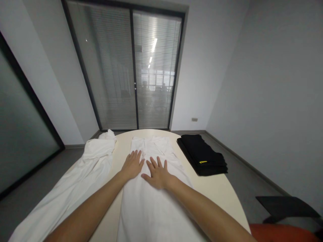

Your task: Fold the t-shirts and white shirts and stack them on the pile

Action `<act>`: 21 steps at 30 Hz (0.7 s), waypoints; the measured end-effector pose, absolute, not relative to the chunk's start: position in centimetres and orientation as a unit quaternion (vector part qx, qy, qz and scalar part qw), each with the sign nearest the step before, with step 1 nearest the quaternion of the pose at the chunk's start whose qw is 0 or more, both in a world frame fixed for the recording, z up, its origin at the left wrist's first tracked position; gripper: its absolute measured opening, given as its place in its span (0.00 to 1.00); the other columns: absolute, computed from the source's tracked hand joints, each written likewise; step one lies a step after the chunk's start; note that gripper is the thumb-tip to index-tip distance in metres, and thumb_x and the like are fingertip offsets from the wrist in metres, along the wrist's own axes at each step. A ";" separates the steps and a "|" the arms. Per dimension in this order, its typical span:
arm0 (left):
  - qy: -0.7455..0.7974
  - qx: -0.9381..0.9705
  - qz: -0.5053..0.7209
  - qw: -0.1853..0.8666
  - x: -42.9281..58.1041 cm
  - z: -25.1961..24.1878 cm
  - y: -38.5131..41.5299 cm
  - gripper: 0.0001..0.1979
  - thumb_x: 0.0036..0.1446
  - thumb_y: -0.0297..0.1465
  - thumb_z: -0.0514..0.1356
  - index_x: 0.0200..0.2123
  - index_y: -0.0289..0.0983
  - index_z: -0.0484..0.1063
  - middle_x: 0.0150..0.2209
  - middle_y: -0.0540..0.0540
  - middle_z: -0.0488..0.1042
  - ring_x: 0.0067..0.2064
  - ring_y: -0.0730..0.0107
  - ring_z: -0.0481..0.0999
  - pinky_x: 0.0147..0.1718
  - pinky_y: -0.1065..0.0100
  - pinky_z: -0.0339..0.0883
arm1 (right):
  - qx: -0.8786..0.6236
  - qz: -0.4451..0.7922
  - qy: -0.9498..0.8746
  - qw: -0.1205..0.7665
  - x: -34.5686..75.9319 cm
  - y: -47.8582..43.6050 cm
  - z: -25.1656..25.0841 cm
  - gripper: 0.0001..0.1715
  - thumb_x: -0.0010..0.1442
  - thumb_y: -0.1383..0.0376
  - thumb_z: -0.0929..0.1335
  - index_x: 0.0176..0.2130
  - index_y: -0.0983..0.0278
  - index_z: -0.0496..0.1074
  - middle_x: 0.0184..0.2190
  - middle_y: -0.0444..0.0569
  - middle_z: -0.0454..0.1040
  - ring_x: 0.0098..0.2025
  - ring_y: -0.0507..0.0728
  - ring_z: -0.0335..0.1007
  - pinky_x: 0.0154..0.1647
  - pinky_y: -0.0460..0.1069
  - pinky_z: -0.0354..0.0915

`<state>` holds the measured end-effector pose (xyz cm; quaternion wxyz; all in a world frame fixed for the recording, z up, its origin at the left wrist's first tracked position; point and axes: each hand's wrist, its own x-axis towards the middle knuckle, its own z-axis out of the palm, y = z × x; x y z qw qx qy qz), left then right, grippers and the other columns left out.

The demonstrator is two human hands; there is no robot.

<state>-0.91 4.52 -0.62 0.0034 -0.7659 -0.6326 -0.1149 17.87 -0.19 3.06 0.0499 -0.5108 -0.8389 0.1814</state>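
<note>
White garment [153, 201] lies flat along the middle of the table [222, 191].
Left hand [132, 165] and right hand [157, 174] press it, open-palmed; uneven sliding could bunch the cloth, or drag it toward the edge.

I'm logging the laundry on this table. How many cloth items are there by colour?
White: 2, the white garment under the left hand and right hand, and the white garment at the left edge.
Black: 1, the folded black stack.
Total: 3
</note>
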 end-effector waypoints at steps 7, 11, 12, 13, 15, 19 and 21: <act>-0.642 -0.752 -0.144 0.028 0.0 -1.1 3.7 0.33 0.67 0.43 0.46 0.70 0.31 0.52 0.71 0.32 0.50 0.72 0.47 0.47 0.67 0.49 0.42 | -0.523 0.128 -0.837 0.100 17.8 -2.9 2.8 0.47 0.66 0.39 0.55 0.72 0.63 0.48 0.74 0.56 0.39 0.74 0.75 0.25 0.68 0.75 0.26; -0.656 -0.743 -0.134 0.025 1.7 -1.8 1.4 0.34 0.66 0.42 0.47 0.71 0.34 0.51 0.73 0.34 0.46 0.72 0.41 0.46 0.66 0.46 0.46 | -0.519 0.121 -0.836 0.131 18.0 -5.5 1.7 0.45 0.67 0.42 0.57 0.72 0.64 0.48 0.73 0.57 0.46 0.73 0.74 0.33 0.69 0.73 0.32; -0.658 -0.742 -0.127 0.021 1.9 -1.7 0.9 0.34 0.67 0.42 0.47 0.71 0.34 0.51 0.73 0.35 0.44 0.72 0.41 0.45 0.66 0.45 0.46 | -0.517 0.117 -0.837 0.137 18.0 -5.8 1.6 0.44 0.67 0.43 0.57 0.72 0.65 0.49 0.72 0.58 0.47 0.73 0.74 0.35 0.69 0.72 0.34; -0.660 -0.741 -0.122 0.017 2.0 -1.6 0.6 0.34 0.67 0.43 0.47 0.71 0.34 0.50 0.73 0.35 0.41 0.73 0.40 0.44 0.66 0.44 0.46 | -0.512 0.110 -0.840 0.144 18.2 -5.9 1.7 0.43 0.67 0.45 0.58 0.71 0.65 0.51 0.72 0.58 0.50 0.73 0.73 0.38 0.69 0.71 0.36; -0.667 -0.736 -0.114 0.009 2.1 -1.1 0.0 0.34 0.67 0.44 0.46 0.72 0.35 0.48 0.74 0.36 0.38 0.73 0.41 0.42 0.66 0.43 0.46 | -0.505 0.091 -0.844 0.159 18.6 -5.4 2.3 0.37 0.67 0.49 0.60 0.68 0.64 0.58 0.68 0.58 0.59 0.70 0.71 0.48 0.68 0.67 0.44; -0.674 -0.734 -0.075 -0.028 2.2 0.2 -0.6 0.36 0.66 0.49 0.45 0.72 0.37 0.49 0.74 0.38 0.38 0.73 0.38 0.41 0.66 0.40 0.42 | -0.572 0.048 -0.798 0.185 20.5 -1.4 3.8 0.24 0.68 0.56 0.60 0.56 0.65 0.69 0.55 0.58 0.72 0.57 0.65 0.65 0.58 0.58 0.59; -0.674 -0.734 -0.075 -0.037 2.2 0.7 -0.6 0.36 0.66 0.50 0.46 0.71 0.38 0.53 0.74 0.38 0.38 0.73 0.38 0.41 0.66 0.40 0.42 | -0.631 0.032 -0.753 0.184 21.9 1.4 4.2 0.26 0.67 0.57 0.61 0.58 0.67 0.67 0.55 0.60 0.72 0.58 0.66 0.65 0.57 0.58 0.60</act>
